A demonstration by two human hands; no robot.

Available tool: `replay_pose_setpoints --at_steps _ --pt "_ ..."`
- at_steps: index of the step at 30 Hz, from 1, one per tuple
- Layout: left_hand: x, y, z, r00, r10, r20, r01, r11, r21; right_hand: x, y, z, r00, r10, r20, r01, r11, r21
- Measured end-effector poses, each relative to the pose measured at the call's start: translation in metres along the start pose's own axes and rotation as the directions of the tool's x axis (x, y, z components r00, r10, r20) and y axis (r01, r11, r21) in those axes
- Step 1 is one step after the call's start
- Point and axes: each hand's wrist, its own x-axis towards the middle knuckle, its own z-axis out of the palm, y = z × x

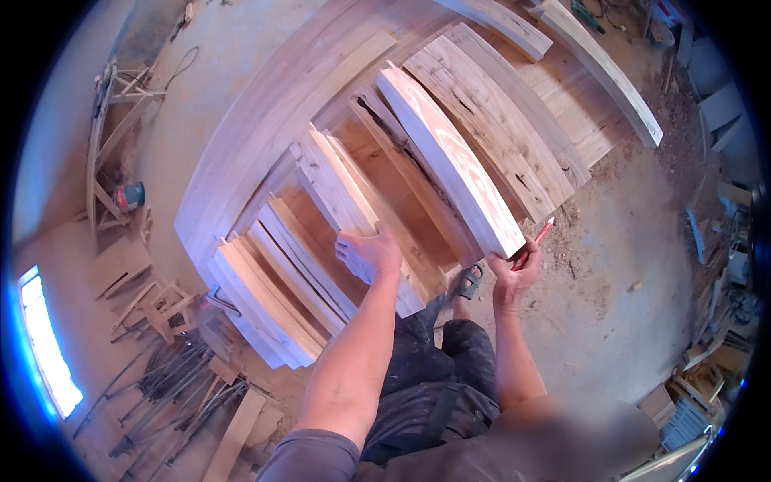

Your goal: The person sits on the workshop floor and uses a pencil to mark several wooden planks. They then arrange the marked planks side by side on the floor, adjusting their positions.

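Observation:
My left hand grips the near end of a pale wooden plank standing on edge among several other planks. My right hand holds the near end of a thicker light plank that is tilted up on its edge, and a red pencil sticks out between its fingers. Both planks rest on a large stack of boards laid flat. My sandalled foot shows just below the plank ends.
More planks on edge lean at the left of the stack. A long beam lies at the far right. Metal rods and wood offcuts lie lower left. Sawdust covers the floor; clutter lines the right wall.

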Motion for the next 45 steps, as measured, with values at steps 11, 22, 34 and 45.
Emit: replay_pose_setpoints --at_steps 11,22,34,45 --pt "0.000 0.001 -0.002 1.000 0.012 -0.021 -0.012 1.000 -0.019 0.029 -0.030 -0.006 0.256 0.880 0.399 -0.818 -0.023 0.574" --pt "-0.001 0.004 -0.004 1.000 0.002 0.016 -0.001 1.000 -0.019 0.028 -0.044 -0.013 0.333 0.876 0.348 -0.830 0.096 0.550" --pt "-0.039 0.002 -0.024 0.905 0.411 -0.110 -0.414 0.793 -0.446 -0.053 -0.084 -0.055 0.988 -0.043 0.149 0.083 0.959 -0.271" --pt "-0.090 0.023 -0.015 0.286 0.582 0.762 0.933 0.013 -0.360 -0.118 -0.088 -0.100 0.661 -0.600 0.450 0.747 0.473 -0.467"
